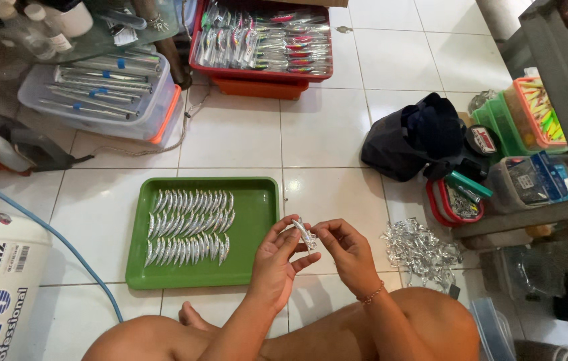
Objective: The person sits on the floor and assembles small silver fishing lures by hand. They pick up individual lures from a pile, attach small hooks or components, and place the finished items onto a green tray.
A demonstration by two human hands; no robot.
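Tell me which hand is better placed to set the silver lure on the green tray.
Left. The left hand hangs at the green tray's right edge; the right hand, also pinching the silver lure, sits farther away.

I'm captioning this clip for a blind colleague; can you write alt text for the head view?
Seen from above, a seated person's left hand and right hand together hold a small silver fish-shaped lure over a white tiled floor. Beside them, a green rectangular plastic tray holds rows of similar lures, and a heap of clear crinkled wrappers lies to the right.
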